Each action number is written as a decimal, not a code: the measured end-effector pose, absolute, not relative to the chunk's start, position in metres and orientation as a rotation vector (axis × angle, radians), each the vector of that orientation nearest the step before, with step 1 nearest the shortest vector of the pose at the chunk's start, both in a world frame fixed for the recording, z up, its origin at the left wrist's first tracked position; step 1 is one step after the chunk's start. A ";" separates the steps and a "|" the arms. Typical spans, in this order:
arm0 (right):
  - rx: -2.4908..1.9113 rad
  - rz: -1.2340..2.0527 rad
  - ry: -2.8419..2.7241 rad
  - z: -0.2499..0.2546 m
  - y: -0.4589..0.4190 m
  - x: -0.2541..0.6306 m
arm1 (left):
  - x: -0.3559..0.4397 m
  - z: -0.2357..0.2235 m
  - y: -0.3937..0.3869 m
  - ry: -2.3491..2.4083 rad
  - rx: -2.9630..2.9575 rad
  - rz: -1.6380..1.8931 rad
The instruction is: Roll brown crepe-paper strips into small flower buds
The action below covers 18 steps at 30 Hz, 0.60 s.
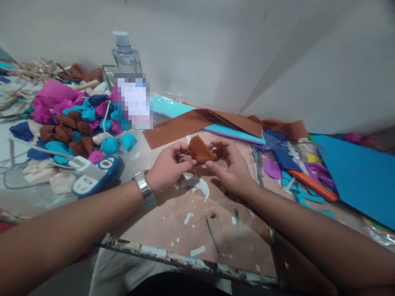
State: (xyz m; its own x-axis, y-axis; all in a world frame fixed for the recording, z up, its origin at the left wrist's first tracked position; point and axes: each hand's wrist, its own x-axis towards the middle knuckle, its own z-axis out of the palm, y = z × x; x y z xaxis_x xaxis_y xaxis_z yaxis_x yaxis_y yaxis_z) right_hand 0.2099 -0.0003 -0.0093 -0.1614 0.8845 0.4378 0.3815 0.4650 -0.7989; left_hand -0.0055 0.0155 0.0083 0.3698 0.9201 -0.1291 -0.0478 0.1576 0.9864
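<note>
Over the middle of the table, a small folded piece of brown paper [201, 150] is pinched between both of my hands. My left hand [173, 164], with a metal watch on its wrist, grips the paper's left side between thumb and fingers. On the other side, my right hand [230, 166] holds the right edge, thumb below and fingers curled behind. Just beyond lie long brown paper strips [182, 125], partly folded over one another. To the left is a heap of crumpled paper pieces in brown [66, 131], blue, pink and cream.
A blue and white power strip [97, 176] with a plugged-in charger sits left of my left forearm. Behind it stands a clear bottle [126, 57]. At right are an orange-handled cutter [313, 185], paper scraps and a blue sheet [358, 172]. White scraps dot the tabletop [222, 222].
</note>
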 end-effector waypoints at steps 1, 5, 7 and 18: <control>-1.094 0.654 -1.759 -0.010 0.000 0.210 | -0.005 0.008 0.015 0.948 1.233 0.876; -1.088 0.603 -1.821 -0.006 -0.001 0.209 | -0.003 0.004 0.014 0.906 1.395 0.955; -1.065 0.527 -1.850 -0.003 -0.002 0.208 | -0.004 0.001 0.014 0.863 1.457 0.981; -1.008 0.396 -1.961 0.003 -0.002 0.206 | -0.007 0.001 0.013 0.819 1.686 1.023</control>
State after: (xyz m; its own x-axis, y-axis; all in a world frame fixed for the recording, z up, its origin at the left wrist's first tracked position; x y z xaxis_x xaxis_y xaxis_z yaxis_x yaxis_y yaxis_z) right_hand 0.2057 -0.0016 0.0033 -0.2929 0.7766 0.5578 0.4996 0.6217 -0.6033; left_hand -0.0074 0.0134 0.0014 0.4219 0.8698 0.2560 0.0603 -0.3087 0.9493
